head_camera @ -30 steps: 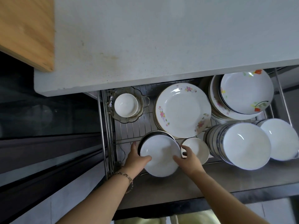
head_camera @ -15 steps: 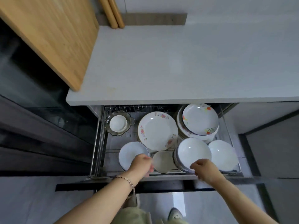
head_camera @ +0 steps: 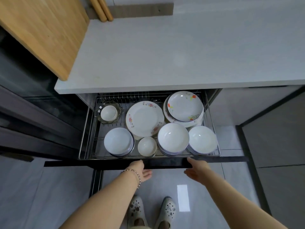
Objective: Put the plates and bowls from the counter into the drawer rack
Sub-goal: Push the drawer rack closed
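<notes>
The wire drawer rack (head_camera: 85,129) is pulled out under the white counter (head_camera: 181,52). Inside it lie a flowered plate (head_camera: 144,119), a stack of flowered deep plates (head_camera: 184,108), a small white bowl in a glass dish (head_camera: 109,112), a stack of white plates (head_camera: 118,142), a small cream bowl (head_camera: 147,146) and two stacks of white bowls (head_camera: 173,137) (head_camera: 203,139). My left hand (head_camera: 140,170) and my right hand (head_camera: 196,169) are against the drawer's dark front panel (head_camera: 165,163), fingers apart, holding nothing.
A wooden board (head_camera: 41,30) lies over the counter's left end, with two wooden sticks (head_camera: 102,9) against the back wall. A dark appliance (head_camera: 24,100) stands to the left. My feet in pale clogs (head_camera: 137,210) are on the grey tiled floor below.
My hands have let go of the white plate stack at the rack's front left and drawn back to the drawer's front panel. The view has pulled back, showing the whole counter.
</notes>
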